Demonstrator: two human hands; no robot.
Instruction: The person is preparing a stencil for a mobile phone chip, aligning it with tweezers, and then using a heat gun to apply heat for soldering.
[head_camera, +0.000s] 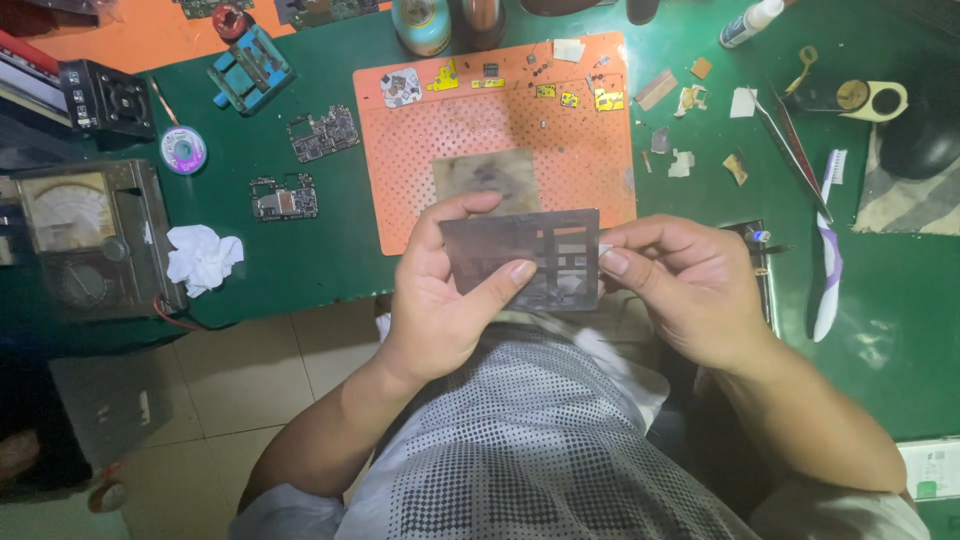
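Both hands hold a thin dark metal plate (522, 258) with rectangular cut-outs, raised above the near edge of the green surface (330, 250). The left hand (440, 290) takes the plate's left end: thumb across the front face, fingers behind, grip narrow and closed on the plate. The right hand (690, 285) pinches the right edge between thumb and fingertips, grip likewise closed on the plate.

Handling judgement: the plate looks light, stiff in small spans but easily bent or creased, and its cut-out webs look fragile. Hold it at opposite edges, on solid margin, not across the openings. The edges may be sharp.

Just beyond the grip lies an orange perforated mat (590, 150). Left of the grip lie a crumpled white tissue (203, 257) and two circuit boards (285, 197). Right of the grip lies a white-and-purple toothbrush (828, 265).
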